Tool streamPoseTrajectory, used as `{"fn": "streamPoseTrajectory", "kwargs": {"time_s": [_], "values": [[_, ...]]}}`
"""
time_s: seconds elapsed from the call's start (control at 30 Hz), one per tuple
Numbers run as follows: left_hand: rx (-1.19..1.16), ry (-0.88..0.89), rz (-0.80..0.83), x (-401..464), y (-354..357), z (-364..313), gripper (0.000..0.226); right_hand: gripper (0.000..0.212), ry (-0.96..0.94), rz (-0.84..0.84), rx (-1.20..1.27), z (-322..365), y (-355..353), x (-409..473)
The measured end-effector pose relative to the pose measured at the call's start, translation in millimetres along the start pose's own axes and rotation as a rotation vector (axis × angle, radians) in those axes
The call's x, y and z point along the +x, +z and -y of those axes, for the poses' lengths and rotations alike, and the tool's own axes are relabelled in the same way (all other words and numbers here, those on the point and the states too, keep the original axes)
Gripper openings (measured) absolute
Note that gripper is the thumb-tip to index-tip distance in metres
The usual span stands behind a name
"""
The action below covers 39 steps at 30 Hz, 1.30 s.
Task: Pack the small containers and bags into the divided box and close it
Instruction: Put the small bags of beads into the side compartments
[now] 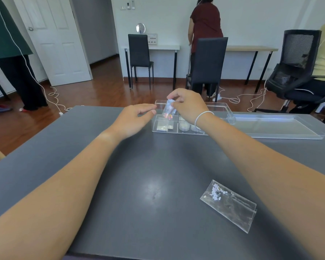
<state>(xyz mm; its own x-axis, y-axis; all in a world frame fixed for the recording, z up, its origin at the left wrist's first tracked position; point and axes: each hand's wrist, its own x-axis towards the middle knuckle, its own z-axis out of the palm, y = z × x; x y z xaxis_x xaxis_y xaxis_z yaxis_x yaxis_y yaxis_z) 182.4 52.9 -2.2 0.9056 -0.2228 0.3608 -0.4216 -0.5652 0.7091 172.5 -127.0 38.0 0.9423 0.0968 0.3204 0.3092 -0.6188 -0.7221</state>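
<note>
A clear divided box (155, 122) stands at the far side of the dark table. Its near-left compartment holds small pale bags (163, 127); round clear containers (184, 126) sit in the compartment to the right. My right hand (188, 105) pinches the top of a small clear bag (169, 110) with pinkish bits at its bottom, hanging over the box's back-left part. My left hand (134, 119) hovers just left of the box, fingers apart, holding nothing. Another clear bag of white beads (228, 204) lies flat on the near right of the table.
The box's clear lid (278, 126) lies open to the right, with a small round container (231, 119) by its left end. Beyond the table's far edge are chairs, desks, floor cables and people standing.
</note>
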Motion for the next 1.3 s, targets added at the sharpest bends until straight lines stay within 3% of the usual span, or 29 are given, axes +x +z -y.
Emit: {"fn": "streamPoseTrajectory", "kwargs": {"time_s": [0.13,0.43,0.83,1.03,1.3], "values": [[0.008,0.024,0.004,0.3,1.5,3.3,0.032,0.018,0.008,0.092,-0.059,-1.3,2.4,0.5],[-0.001,0.045,0.004,0.2,3.4,7.1,0.033,0.021,-0.004,0.145,-0.206,-2.0,6.5,2.0],[0.045,0.063,-0.025,-5.1,3.3,4.8,0.033,0.025,-0.14,-0.039,-0.215,-4.3,-10.0,-22.3],[0.092,0.13,-0.165,-15.1,-0.1,-11.1,0.034,0.024,-0.203,-0.09,-0.196,-15.0,-31.9,-53.7],[0.14,0.255,-0.238,-46.2,13.9,-51.5,0.03,0.019,-0.131,-0.06,-0.214,-38.9,-64.5,-106.5]]}}
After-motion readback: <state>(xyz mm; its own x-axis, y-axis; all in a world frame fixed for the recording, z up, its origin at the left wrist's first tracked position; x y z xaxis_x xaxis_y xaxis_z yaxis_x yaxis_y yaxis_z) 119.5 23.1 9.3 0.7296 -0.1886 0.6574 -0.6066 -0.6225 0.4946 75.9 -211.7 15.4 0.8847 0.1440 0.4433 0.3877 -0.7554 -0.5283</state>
